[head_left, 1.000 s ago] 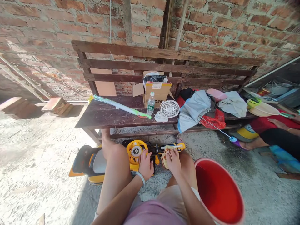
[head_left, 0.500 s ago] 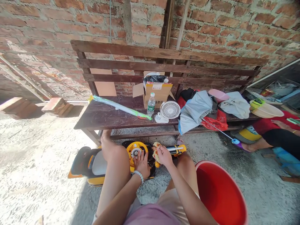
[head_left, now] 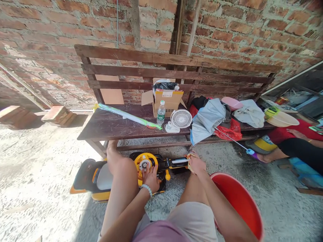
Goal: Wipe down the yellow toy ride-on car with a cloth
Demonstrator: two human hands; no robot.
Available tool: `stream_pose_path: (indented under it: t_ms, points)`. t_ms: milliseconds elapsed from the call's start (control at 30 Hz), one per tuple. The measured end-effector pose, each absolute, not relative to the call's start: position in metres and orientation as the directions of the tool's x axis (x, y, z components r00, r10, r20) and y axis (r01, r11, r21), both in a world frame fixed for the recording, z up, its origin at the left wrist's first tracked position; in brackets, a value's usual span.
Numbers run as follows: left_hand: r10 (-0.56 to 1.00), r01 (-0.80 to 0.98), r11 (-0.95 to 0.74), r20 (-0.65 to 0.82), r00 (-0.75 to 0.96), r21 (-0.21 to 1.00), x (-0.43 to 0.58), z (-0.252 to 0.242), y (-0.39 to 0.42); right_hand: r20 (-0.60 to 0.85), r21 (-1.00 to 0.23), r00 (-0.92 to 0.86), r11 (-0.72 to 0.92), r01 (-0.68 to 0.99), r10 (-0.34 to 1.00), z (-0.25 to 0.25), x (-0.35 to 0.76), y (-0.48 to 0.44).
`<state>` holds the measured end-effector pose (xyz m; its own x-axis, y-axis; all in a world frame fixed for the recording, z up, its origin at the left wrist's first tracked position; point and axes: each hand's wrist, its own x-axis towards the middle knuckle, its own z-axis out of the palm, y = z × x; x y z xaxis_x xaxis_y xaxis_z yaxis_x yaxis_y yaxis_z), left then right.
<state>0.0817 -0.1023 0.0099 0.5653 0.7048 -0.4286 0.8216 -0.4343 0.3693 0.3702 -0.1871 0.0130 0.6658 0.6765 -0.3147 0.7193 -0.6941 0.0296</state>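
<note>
Yellow and black, the ride-on toy point(head_left: 161, 164) sits on the floor by the bench point(head_left: 101, 128). Hands are apart: the left hand point(head_left: 151, 179) touches its steering wheel point(head_left: 144, 164), grip unclear; the right hand point(head_left: 198, 164) squeezes a crumpled cloth point(head_left: 189, 157) at its long arm point(head_left: 179, 161).

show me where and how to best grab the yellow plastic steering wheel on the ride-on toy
Probably best to grip the yellow plastic steering wheel by its far rim, coming down from above: the wheel faces upward, the rim is a ring that fingers could likely curl around, and that far stretch is bare, while the person's left hand covers the near right part.
</note>
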Motion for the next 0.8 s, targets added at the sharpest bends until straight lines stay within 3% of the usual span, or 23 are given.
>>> stream_pose_path:
  t_ms: [167, 300, 400, 567, 700, 800]
  points:
    - [0.727, 0.836, -0.427, -0.418, 0.545, 0.346, 0.087, 0.007, -0.103, -0.321, -0.228, 0.477, -0.555, 0.800, 0.818, 0.008, 0.303, -0.152]
    - [0.730, 0.834, -0.446, -0.407, 0.550, 0.326, 0.088, 0.006, -0.103, -0.220, -0.358, 0.407, -0.461, 0.812, 0.887, 0.003, 0.279, -0.154]
    - [0.735, 0.839, -0.451, -0.407, 0.543, 0.305, 0.090, 0.006, -0.103, -0.208, -0.332, 0.350, -0.403, 0.853, 0.913, 0.005, 0.297, -0.168]
    - [0.732, 0.838, -0.456, -0.410, 0.544, 0.299, 0.093, 0.003, -0.103, -0.290, -0.168, 0.507, -0.564, 0.808, 0.812, 0.013, 0.352, -0.184]
    - [0.744, 0.842, -0.450, -0.397, 0.537, 0.297, 0.096, 0.001, -0.104, -0.314, -0.132, 0.634, -0.693, 0.708, 0.707, 0.017, 0.370, -0.183]
    - [0.761, 0.855, -0.425, -0.394, 0.516, 0.297, 0.097, 0.000, -0.106, -0.307, -0.149, 0.601, -0.662, 0.735, 0.737, 0.015, 0.343, -0.171]
